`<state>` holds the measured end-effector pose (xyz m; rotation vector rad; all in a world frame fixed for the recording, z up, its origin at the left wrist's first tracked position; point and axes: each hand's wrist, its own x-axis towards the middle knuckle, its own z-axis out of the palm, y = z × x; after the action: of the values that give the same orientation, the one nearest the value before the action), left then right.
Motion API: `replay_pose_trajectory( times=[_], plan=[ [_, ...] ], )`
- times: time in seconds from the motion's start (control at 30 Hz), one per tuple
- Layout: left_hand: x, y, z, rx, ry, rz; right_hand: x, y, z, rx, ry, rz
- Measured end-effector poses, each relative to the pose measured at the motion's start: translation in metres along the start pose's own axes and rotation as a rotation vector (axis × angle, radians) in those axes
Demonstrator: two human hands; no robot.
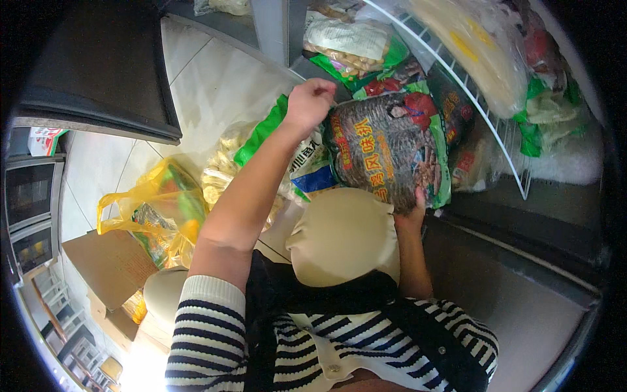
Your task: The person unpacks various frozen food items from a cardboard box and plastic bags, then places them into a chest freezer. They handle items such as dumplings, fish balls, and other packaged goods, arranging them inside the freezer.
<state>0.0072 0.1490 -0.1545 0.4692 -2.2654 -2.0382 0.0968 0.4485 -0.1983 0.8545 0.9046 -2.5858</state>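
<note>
A large printed plastic food bag (387, 147) with dark contents and a green edge lies at the front of the open freezer. My right hand (412, 211) grips its lower edge, thumb on top. At the bag's upper left corner is my left hand (311, 100), its fingers curled; whether it pinches the bag cannot be told. Under my left forearm, a white, blue and green bag (313, 166) touches the large bag. Left of it, a clear bag of pale yellowish food pieces (223, 181) rests on the floor. Another green-edged bag (348, 44) lies farther back in the freezer.
A white wire basket (482, 110) with clear bags (475, 54) borders the right. A yellow plastic bag (183, 196) and an open cardboard box (110, 264) stand on the tiled floor at left. A dark door (98, 63) juts in at upper left.
</note>
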Motion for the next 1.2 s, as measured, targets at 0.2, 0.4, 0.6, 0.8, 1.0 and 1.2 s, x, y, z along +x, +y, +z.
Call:
replay_pose_trajectory(
  times=[0.2,0.4,0.6,0.8,1.0,1.2],
  plan=[
    [0.047,-0.002,0.026,-0.417,0.124,-0.340,-0.013,-0.014,0.024,-0.093,0.063,-0.101],
    [0.084,-0.018,0.036,-0.511,0.130,-0.472,-0.002,-0.019,0.011,-0.076,0.136,-0.150],
    [0.081,0.001,0.055,-0.626,-0.026,-0.589,-0.030,-0.014,0.058,-0.238,0.160,-0.182],
    [0.104,0.024,0.067,-0.819,-0.008,-0.460,-0.035,-0.023,0.067,-0.245,0.198,-0.095],
    [0.100,0.034,0.072,-1.007,-0.108,-0.362,-0.030,-0.007,0.072,-0.066,0.163,0.112],
    [0.124,0.042,0.054,-0.907,-0.252,-0.099,0.019,0.045,0.130,0.135,-0.252,0.385]
  ],
)
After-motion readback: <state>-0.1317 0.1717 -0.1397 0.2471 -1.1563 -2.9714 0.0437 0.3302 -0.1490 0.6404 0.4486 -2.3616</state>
